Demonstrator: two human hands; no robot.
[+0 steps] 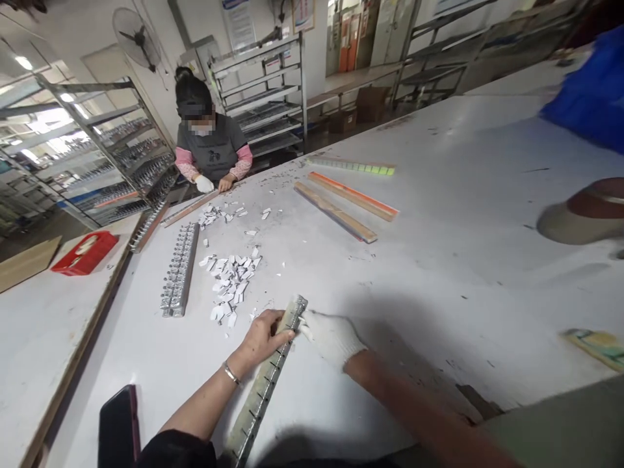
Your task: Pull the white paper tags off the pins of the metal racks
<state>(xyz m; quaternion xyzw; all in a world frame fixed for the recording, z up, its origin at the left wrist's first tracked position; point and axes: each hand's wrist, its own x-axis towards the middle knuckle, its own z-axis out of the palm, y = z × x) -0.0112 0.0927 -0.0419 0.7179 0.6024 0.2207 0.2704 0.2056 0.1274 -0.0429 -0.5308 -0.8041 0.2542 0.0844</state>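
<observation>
A long pale bar (pixel 259 393) with a row of short dark pins runs from the lower edge of the view to the middle of the table. Small silvery pieces sit at its far end. My left hand (pixel 266 338), bare with a bracelet at the wrist, is closed around the bar near that end, thumb on top. In a white knitted glove, my right hand (pixel 331 335) touches the bar's far right side with its fingertips drawn together; what they pinch is hidden. Left of the far end lies a pile of small white pieces (pixel 233 279).
Beyond the pile stands a bar loaded with silvery parts (pixel 180 270). Wooden strips (pixel 336 211) lie farther back. A phone (pixel 119 426) is at lower left, a red crate (pixel 85 252) on the side table, a cap (pixel 585 211) at right. A co-worker (pixel 212 140) sits across the table.
</observation>
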